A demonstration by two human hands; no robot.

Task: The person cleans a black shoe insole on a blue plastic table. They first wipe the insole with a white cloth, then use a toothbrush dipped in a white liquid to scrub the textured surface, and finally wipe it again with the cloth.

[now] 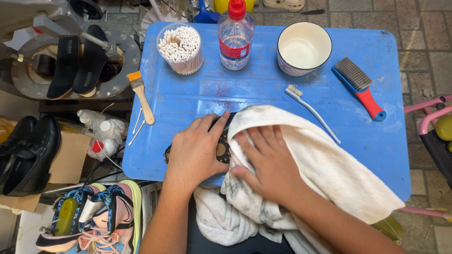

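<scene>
Dark patterned item, black with tan round markings, lies at the near edge of the blue table, mostly hidden between the two hands and a towel; its exact kind cannot be told. Left hand lies flat on the item's left part, fingers extended and pressing down rather than curled around it. Right hand presses, palm down with fingers spread, on the white towel, which covers the item's right part and hangs off the near table edge toward the person's lap, soiled grey along its lower folds. Left of the table, near the floor: colourful sneakers and black leather shoes. Mid-table: a small paintbrush with wooden handle at the left edge, and a white toothbrush just beyond the towel. Far row, left to right: a clear tub of cotton swabs, a clear bottle with red cap, a white bowl, and a blue-and-red scrubbing brush.
</scene>
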